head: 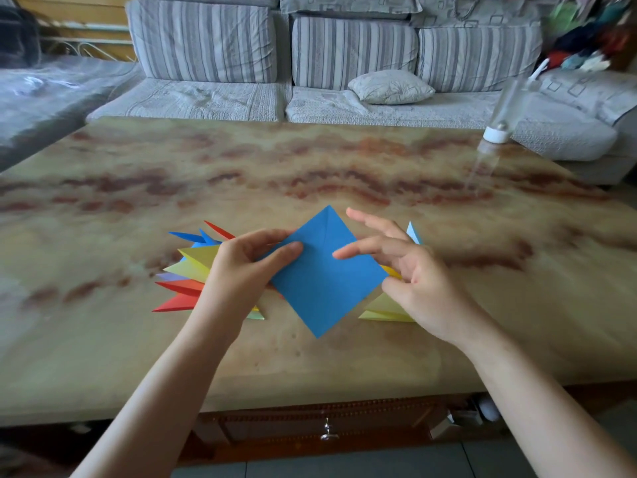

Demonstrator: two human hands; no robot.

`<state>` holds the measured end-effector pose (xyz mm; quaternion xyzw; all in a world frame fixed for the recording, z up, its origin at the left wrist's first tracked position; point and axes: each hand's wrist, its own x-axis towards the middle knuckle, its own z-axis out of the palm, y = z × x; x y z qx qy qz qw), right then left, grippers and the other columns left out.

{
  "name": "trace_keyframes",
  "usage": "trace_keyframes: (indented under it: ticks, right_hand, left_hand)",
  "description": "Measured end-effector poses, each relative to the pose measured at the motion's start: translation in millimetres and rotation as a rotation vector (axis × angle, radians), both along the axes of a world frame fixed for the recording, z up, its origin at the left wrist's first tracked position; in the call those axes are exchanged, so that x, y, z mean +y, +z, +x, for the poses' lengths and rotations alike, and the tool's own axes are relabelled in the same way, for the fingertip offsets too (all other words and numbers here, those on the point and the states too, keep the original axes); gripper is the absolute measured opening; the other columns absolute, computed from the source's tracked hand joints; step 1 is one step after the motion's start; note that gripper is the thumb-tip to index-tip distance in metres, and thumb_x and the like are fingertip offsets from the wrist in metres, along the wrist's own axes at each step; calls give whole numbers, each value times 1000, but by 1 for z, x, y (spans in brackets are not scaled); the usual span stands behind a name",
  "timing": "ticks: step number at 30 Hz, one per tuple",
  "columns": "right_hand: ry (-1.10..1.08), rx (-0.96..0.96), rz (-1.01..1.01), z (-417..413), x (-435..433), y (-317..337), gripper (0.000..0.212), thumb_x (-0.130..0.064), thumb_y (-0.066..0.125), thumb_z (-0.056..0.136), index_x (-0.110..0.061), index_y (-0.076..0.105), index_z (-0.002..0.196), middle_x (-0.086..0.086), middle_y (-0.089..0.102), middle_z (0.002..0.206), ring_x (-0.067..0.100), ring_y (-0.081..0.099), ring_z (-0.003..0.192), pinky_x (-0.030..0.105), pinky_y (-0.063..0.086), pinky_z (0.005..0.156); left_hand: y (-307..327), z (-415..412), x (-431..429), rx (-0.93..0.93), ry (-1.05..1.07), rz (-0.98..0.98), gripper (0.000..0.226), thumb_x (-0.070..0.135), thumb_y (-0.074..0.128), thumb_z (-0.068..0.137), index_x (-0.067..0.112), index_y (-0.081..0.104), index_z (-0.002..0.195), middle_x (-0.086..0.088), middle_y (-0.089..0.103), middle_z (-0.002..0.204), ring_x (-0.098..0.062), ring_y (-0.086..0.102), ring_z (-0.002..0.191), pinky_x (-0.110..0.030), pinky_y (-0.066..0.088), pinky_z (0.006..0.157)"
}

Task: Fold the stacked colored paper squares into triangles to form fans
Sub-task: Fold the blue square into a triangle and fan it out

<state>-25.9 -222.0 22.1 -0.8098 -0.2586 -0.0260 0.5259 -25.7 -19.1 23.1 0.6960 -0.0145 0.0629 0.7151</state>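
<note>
Table: my marbled tan and rust top (310, 160).
Room: a grey striped sofa (206, 98) beyond the far edge.
Far right corner: a blurred clear bottle (496, 132) with a white cap.
Blue paper square (324, 288): near the middle, one corner up, partly hiding both piles.
Left hand (238, 270): pinches its left corner.
Right hand (424, 288): fingers spread loose, index tip on the sheet.
Piles: folded triangles (186, 270) on the left, yellow papers (382, 310) on the right.

The square (324, 281) is coloured a plain mid blue, no print at all. The triangles (193, 267) on the left are done in red, orange, yellow, lilac and blue, and the pile (386, 310) on the right is kept mostly pale yellow. The table (241, 174) is veined beige with rusty brown streaks. The cushions (203, 39) are striped grey and white.
</note>
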Motion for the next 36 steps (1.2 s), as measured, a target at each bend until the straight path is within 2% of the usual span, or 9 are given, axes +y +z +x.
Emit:
trace_keyframes:
  ticks: [5, 8, 10, 17, 19, 21, 24, 29, 36]
  right_hand:
    - [66, 34, -136, -5, -7, 4, 63, 3, 42, 68, -42, 66, 106, -28, 26, 149, -6, 28, 136, 35, 19, 118]
    - [134, 62, -223, -9, -5, 4, 62, 9, 57, 76, -39, 61, 116, -29, 11, 152, -17, 15, 135, 3, 20, 104]
    - [117, 36, -252, -9, -1, 3, 56, 2, 71, 78, -39, 61, 116, -28, 9, 151, -18, 13, 135, -4, 19, 98]
    - [-35, 29, -4, -4, 5, -1, 16, -30, 76, 69, -38, 75, 83, -19, 51, 132, -4, 44, 127, 20, 30, 108]
    - [-100, 78, 108, -2, 7, 0, 9, -40, 72, 66, -38, 75, 75, -17, 59, 122, -1, 53, 119, 25, 38, 102]
    - [-154, 117, 229, -1, 9, 1, 4, -32, 72, 70, -29, 73, 68, -9, 66, 112, -2, 61, 104, 20, 45, 89]
    - [-249, 200, 346, -1, 11, -1, 3, -10, 74, 76, -12, 71, 76, 9, 70, 106, 0, 64, 85, 15, 50, 72]
    - [-317, 252, 413, -2, 12, -1, 17, -1, 74, 75, -16, 69, 82, 12, 69, 91, 15, 63, 79, 16, 50, 61]
    - [-321, 271, 440, -3, 13, 1, 25, -10, 74, 77, -20, 66, 99, -6, 69, 82, 3, 62, 72, 11, 45, 67]
  left_hand:
    - [1, -1, -1, 1, -11, -37, 13, 5, 59, 89, 15, 67, 85, 12, 70, 63, 0, 64, 57, -15, 49, 46]
    - [0, -1, -2, 8, -20, -53, 14, 6, 59, 89, 16, 67, 85, 10, 70, 64, -1, 64, 57, -15, 50, 47]
    - [-1, 0, -3, 19, -25, -59, 14, 6, 58, 90, 16, 67, 85, 10, 70, 65, -2, 63, 58, -15, 51, 48]
    - [-4, 2, -3, 56, -36, -91, 11, 7, 58, 90, 12, 68, 91, 4, 72, 77, -7, 67, 67, -21, 55, 52]
    - [-4, 1, -5, 55, -49, -85, 11, 8, 57, 90, 11, 68, 89, 7, 71, 72, -4, 66, 66, -21, 55, 52]
    - [-4, -1, -8, 64, -80, -106, 13, 9, 55, 91, 10, 68, 88, 6, 70, 76, -5, 66, 71, -22, 56, 54]
    - [-5, -3, -14, 76, -98, -126, 17, 14, 53, 93, 10, 68, 85, 2, 69, 84, -12, 66, 79, -26, 58, 59]
    - [-3, -7, -20, 94, -136, -133, 37, 42, 61, 75, 11, 69, 93, -2, 73, 87, -14, 71, 84, -29, 58, 62]
    - [-6, -7, -22, 28, -78, -17, 14, 12, 74, 75, 18, 66, 85, 12, 71, 67, -3, 68, 69, -25, 59, 60]
